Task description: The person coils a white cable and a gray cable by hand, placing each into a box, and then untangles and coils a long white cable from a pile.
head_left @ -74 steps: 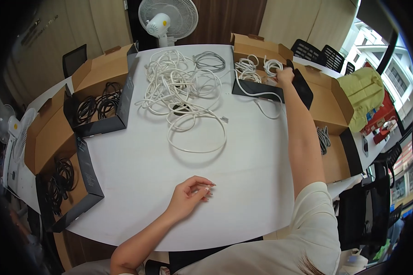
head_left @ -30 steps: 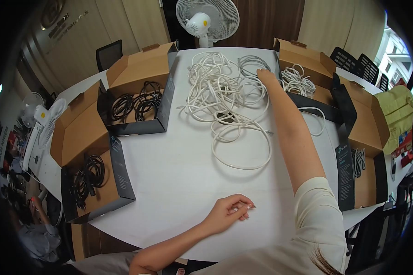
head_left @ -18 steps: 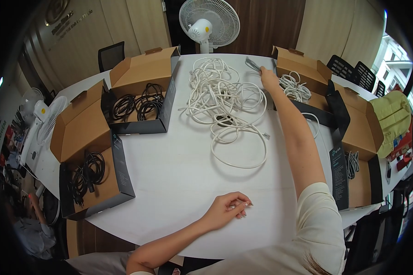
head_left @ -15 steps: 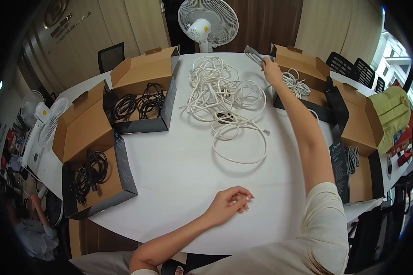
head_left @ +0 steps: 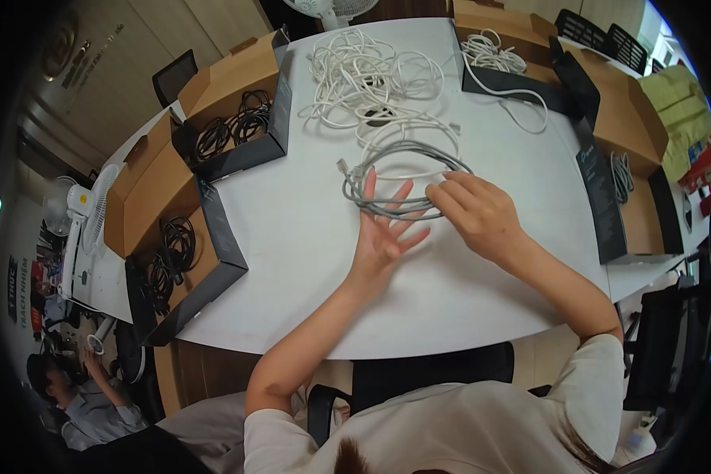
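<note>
A coil of grey network cable [head_left: 409,146] hangs over the middle of the table, gripped at its right side by my right hand [head_left: 478,213]. Its plug end sticks out at the left of the loops. My left hand [head_left: 381,245] is open, fingers spread and pointing up, at the coil's lower left; the strands cross over the fingers in this view. Just beyond the coil lies a tangled heap of white network cables [head_left: 355,75], with a few loops reaching back toward my hands.
Open cardboard boxes with black power cables stand at left [head_left: 193,300] and back left [head_left: 276,138]. A back-right box [head_left: 513,88] holds white cable, one loop trailing out; the right box [head_left: 644,225] holds grey cable. A person [head_left: 103,411] sits at far left.
My right hand has brought the grey coil from beside the back-right box to the table's middle. My left hand has risen to it and spread its fingers. The view has shifted.
</note>
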A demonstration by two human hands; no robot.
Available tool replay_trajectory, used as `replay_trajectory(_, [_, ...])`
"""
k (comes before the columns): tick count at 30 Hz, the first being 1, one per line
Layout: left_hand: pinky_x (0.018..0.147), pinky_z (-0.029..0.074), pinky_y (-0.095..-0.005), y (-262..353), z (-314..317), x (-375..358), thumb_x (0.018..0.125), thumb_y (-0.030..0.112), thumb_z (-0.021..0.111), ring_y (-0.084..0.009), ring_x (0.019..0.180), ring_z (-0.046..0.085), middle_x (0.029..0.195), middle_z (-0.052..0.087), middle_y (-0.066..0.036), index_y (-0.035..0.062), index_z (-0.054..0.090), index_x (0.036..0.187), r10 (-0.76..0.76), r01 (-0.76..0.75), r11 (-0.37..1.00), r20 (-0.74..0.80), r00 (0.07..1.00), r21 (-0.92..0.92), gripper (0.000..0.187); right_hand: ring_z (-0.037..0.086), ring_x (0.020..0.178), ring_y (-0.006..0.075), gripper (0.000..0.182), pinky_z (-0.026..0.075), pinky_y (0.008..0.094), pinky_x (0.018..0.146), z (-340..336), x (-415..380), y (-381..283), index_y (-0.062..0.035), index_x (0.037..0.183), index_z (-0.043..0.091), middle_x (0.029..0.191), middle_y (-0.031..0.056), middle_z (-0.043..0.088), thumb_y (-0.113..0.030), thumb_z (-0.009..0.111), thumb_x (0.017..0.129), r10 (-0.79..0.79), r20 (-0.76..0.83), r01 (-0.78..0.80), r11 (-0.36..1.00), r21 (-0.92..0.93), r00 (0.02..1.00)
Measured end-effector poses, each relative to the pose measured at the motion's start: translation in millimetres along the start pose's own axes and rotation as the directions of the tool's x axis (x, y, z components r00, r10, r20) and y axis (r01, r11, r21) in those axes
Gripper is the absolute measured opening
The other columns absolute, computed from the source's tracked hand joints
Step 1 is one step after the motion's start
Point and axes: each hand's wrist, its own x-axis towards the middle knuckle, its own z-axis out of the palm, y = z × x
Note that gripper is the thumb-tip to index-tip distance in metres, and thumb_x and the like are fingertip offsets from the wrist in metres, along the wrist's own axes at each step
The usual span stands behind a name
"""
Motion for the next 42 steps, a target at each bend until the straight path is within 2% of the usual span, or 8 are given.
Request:
replay_trajectory(5, [0.095, 0.044, -0.0394, 13, 12, 5, 0.084, 0.01, 0.038, -0.0362, 0.12, 0.046, 0.138, 0.035, -0.021, 0.0128, 0.01, 0.138, -0.017, 0.022, 0.997, -0.081, 0.997, 0.07, 0.061, 0.057, 0.078, 0.0206, 0.024, 0.047, 0.0367, 0.084, 13, -26, -25, -0.0066, 0.089, 0.061, 0.076, 0.0017, 0.054, -0.016, 0.062, 0.068, -0.228, -0.022, 0.227, 0.974, -0.016, 0.973])
replay_trajectory(9, [0.083, 0.053, -0.0388, 16, 13, 3, 0.069, 0.001, 0.033, -0.0369, 0.106, 0.057, 0.131, 0.041, -0.027, 0.0097, 0.027, 0.122, -0.129, 0.13, 0.992, -0.105, 0.986, -0.006, 0.054, 0.055, 0.077, 0.0197, 0.028, 0.042, 0.0387, 0.086, -18, -16, -15, -0.0109, 0.088, 0.063, 0.082, 0.0016, 0.058, -0.034, 0.069, 0.073, -0.083, -0.118, 0.113, 0.955, 0.275, 0.99])
replay_trajectory(15, [0.068, 0.054, -0.0359, 14, 2, 0, 0.066, 0.002, 0.037, -0.0316, 0.076, 0.065, 0.112, 0.053, -0.027, 0.0077, 0.037, 0.103, -0.192, 0.192, 0.981, 0.015, 0.981, 0.021, 0.037, 0.055, 0.071, 0.022, 0.031, 0.043, 0.0341, 0.07, 0, -21, 20, -0.0073, 0.089, 0.065, 0.085, 0.0046, 0.062, -0.03, 0.074, 0.07, 0.361, -0.148, -0.313, 0.91, 0.272, 0.921])
replay_trajectory(19, [0.056, 0.052, -0.0325, 10, 0, 1, 0.066, 0.004, 0.038, -0.0234, 0.056, 0.061, 0.095, 0.052, -0.02, 0.0074, 0.035, 0.093, -0.216, 0.214, 0.976, 0.046, 0.975, 0.042, 0.028, 0.053, 0.056, 0.0161, 0.022, 0.04, 0.0274, 0.051, 8, -33, 28, -0.0028, 0.09, 0.068, 0.07, 0.006, 0.064, -0.019, 0.069, 0.076, 0.479, 0.409, -0.619, 0.7, 0.355, 0.777])
replay_trajectory(22, [0.058, 0.047, -0.0296, 8, -5, 1, 0.077, 0.007, 0.039, -0.0211, 0.059, 0.061, 0.094, 0.056, -0.016, 0.0083, 0.04, 0.097, -0.207, 0.233, 0.961, 0.17, 0.963, -0.151, 0.02, 0.053, 0.052, 0.0096, 0.019, 0.038, 0.024, 0.049, 2, -31, 38, -0.0027, 0.09, 0.069, 0.063, 0.0049, 0.064, -0.018, 0.065, 0.08, 0.527, 0.555, -0.766, 0.437, 0.471, 0.643])
replay_trajectory(27, [0.062, 0.044, -0.0302, 20, -3, -2, 0.095, 0.026, 0.037, -0.014, 0.056, 0.051, 0.085, 0.053, -0.004, 0.0102, 0.045, 0.104, -0.18, 0.199, 0.882, 0.085, 0.98, -0.426, 0.02, 0.041, 0.044, 0.0007, 0.017, 0.027, 0.0191, 0.038, -21, -31, 69, 0.0001, 0.092, 0.068, 0.058, -0.0014, 0.055, -0.014, 0.062, 0.083, 0.524, 0.658, -0.841, 0.344, 0.419, 0.542])
replay_trajectory(35, [0.054, 0.034, -0.0206, 62, -35, 5, 0.099, 0.032, 0.034, -0.001, 0.052, 0.039, 0.064, 0.046, 0.011, 0.0087, 0.047, 0.107, 0.099, -0.11, 0.623, -0.061, 0.993, -0.774, 0.028, 0.035, 0.034, 0.0022, 0.02, 0.021, 0.0187, 0.032, -104, -46, 48, 0.0011, 0.095, 0.066, 0.052, -0.0004, 0.049, -0.015, 0.059, 0.086, 0.651, 0.602, -0.868, 0.191, 0.458, 0.462])
replay_trajectory(42, [0.053, 0.035, -0.0194, 79, -38, 4, 0.1, 0.03, 0.031, -0.0022, 0.048, 0.044, 0.056, 0.049, 0.009, 0.0098, 0.042, 0.101, 0.19, -0.058, 0.596, 0.07, 0.979, -0.801, 0.023, 0.033, 0.033, 0.0019, 0.024, 0.021, 0.0173, 0.03, -140, -142, 33, 0.0045, 0.1, 0.062, 0.052, -0.0011, 0.046, -0.016, 0.056, 0.089, 0.904, 0.385, -0.836, -0.061, 0.545, 0.185])
